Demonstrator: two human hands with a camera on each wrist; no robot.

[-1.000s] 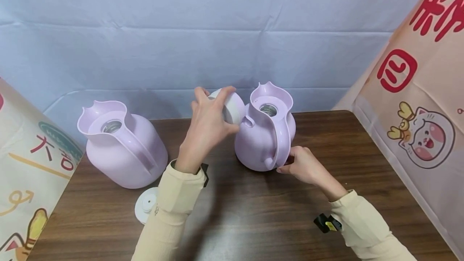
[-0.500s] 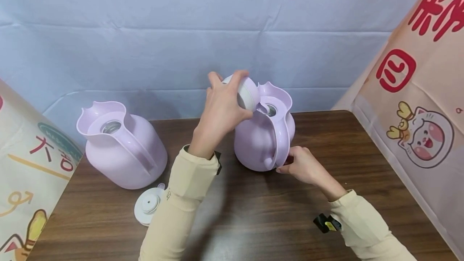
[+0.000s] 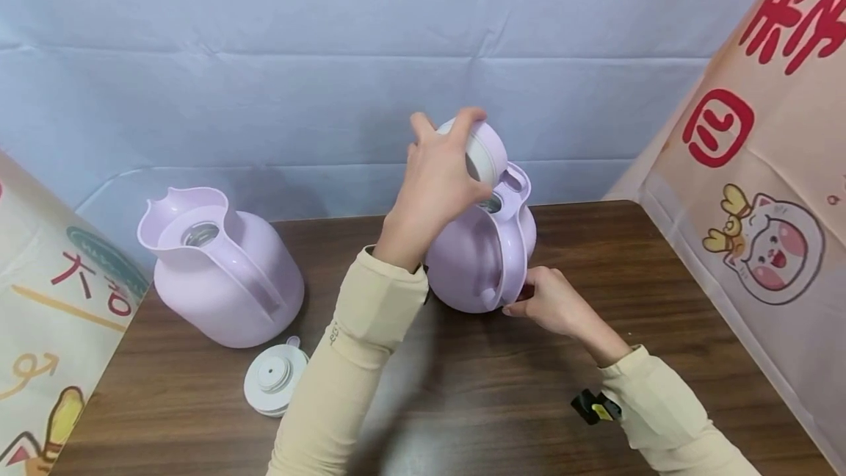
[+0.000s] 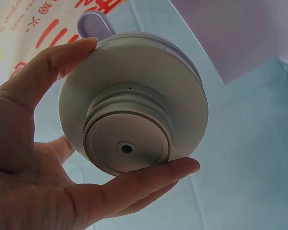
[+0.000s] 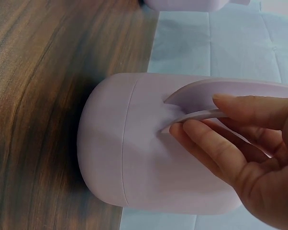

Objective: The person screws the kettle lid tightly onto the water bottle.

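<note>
My left hand (image 3: 439, 175) holds a lilac and white jug lid (image 3: 487, 153) by its edge, tilted, over the mouth of the right-hand lilac thermos jug (image 3: 463, 263). In the left wrist view the lid's white underside (image 4: 129, 139) shows a ringed plug with a small central hole, thumb and fingers spread round its rim. My right hand (image 3: 551, 301) pinches the lower end of that jug's handle (image 5: 196, 115) between thumb and fingers. The jug stands upright on the table, its mouth partly hidden by the lid.
A second lilac thermos jug (image 3: 228, 278) stands lidless at the left. Its matching white lid (image 3: 274, 379) lies plug-up on the wooden table (image 3: 489, 395) in front of it. A pale cloth (image 3: 317, 94) hangs behind; printed cloths (image 3: 760, 204) flank both sides.
My left hand has carried the lid up and to the right, from beside the right-hand jug to over its mouth. My right hand has stayed at the handle.
</note>
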